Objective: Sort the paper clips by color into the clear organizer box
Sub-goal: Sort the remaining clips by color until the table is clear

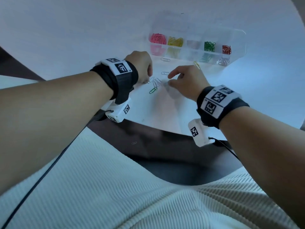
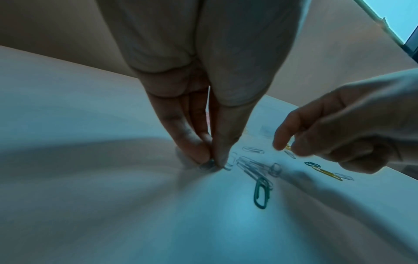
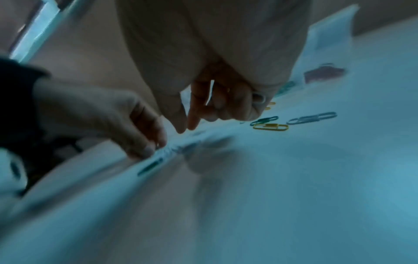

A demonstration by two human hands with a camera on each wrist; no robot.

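Observation:
The clear organizer box [image 1: 241,35] stands at the back right, holding pink, yellow, pale, green and red clips in separate compartments. Loose clips lie in front of it: several white ones [image 1: 156,82], a green clip [image 1: 153,90] [image 2: 261,193] and a yellow clip [image 1: 196,64] [image 3: 270,127]. My left hand [image 1: 148,77] [image 2: 213,163] points down at the table, thumb and forefinger pinching a small clip whose colour I cannot tell. My right hand [image 1: 169,80] [image 3: 186,129] hovers just right of the white clips, thumb and forefinger slightly apart. Its curled outer fingers hold a white clip [image 3: 259,98].
The white table [image 1: 99,38] ends in a curved front edge close to my wrists. One clip [image 1: 134,143] lies on the dark surface below that edge. A second green clip [image 3: 263,120] and a white clip [image 3: 312,117] lie beside the yellow one.

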